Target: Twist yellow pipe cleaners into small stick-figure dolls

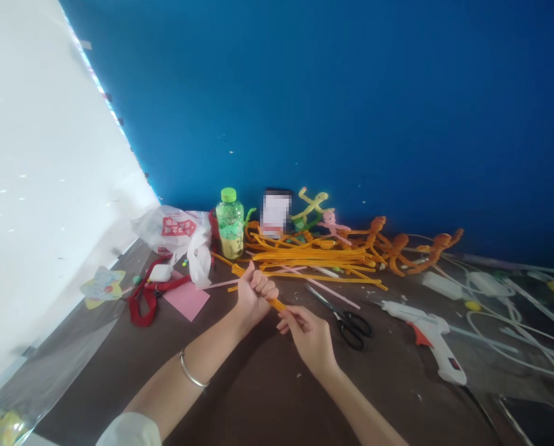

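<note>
My left hand [254, 296] is closed in a fist round a bundle of orange pipe cleaners [234, 269], which sticks out above the fist toward the upper left. My right hand [308, 334] pinches the lower end of the same bundle just right of the left hand. A silver bangle [190, 373] sits on my left wrist. Both hands hover over the dark brown table [258, 390]. Beyond them lies a pile of loose orange pipe cleaners [314, 259].
Black scissors [346, 316] and a white glue gun [432, 334] lie to the right. Orange twisted figures [397, 248], a green bottle [230, 224], a white plastic bag [179, 235], pink paper [186, 298] and a red strap [147, 297] stand farther back. Cables [513, 322] cross the right side.
</note>
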Demonstrator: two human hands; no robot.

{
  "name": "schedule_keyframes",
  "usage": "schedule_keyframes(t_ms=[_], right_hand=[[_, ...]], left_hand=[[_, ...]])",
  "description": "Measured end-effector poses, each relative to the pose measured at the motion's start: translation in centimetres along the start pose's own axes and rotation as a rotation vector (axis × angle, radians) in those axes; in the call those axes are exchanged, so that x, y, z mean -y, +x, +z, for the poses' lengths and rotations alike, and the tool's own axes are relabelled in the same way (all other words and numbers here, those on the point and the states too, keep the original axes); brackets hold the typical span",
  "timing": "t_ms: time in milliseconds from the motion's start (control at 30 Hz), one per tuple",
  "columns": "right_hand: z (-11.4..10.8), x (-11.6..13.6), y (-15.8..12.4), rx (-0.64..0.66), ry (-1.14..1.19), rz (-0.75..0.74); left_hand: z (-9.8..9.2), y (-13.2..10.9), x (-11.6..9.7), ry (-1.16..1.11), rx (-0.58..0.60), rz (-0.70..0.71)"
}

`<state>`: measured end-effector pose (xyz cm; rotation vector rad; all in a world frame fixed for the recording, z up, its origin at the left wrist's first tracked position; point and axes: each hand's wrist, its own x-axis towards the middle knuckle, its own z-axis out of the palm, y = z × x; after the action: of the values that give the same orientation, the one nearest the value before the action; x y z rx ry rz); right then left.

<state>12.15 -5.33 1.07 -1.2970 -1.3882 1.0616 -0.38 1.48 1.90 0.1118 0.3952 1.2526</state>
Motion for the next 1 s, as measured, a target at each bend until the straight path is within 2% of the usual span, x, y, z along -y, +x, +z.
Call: schedule_keyframes(t_ms=[100,200,333,433,533,667,767,1000], right_hand=[[-0.2,0.2,0.1,0.004,-0.045,-0.003],[-0.5,0.5,0.3,-0.042,0.022,0.055],[-1.0,0.3,0.8,-0.149,0.190,0.123],[-1.4,-0.2,1.1,-0.156,0.261,0.129],[-1.6,-0.5,1.1,-0.168,0.263,0.093],[-1.7,-0.4,1.1,-0.225,0.139,0.035],[-1.7,-0.1,1.1,-0.251,0.100,0.047],[-1.8,0.0,1.0,-0.347,0.110,0.064]], left_hand=[[0.1,-0.1,-0.1,-0.009,0.018,-0.011],[0.4,-0.3,0.2,0.009,0.071,0.001],[0.5,-0.7,1.3,0.177,0.145,-0.053],[0.2,-0.8,2.2,0.325,0.195,-0.087],[-0.1,-0.7,2.4,0.405,0.198,-0.068],[-0.4,-0.5,2.2,0.472,0.208,-0.062],[-0.7,-0.4,2.0,0.519,0.218,-0.072],[-0.9,-0.3,2.1,0.647,0.154,-0.066]])
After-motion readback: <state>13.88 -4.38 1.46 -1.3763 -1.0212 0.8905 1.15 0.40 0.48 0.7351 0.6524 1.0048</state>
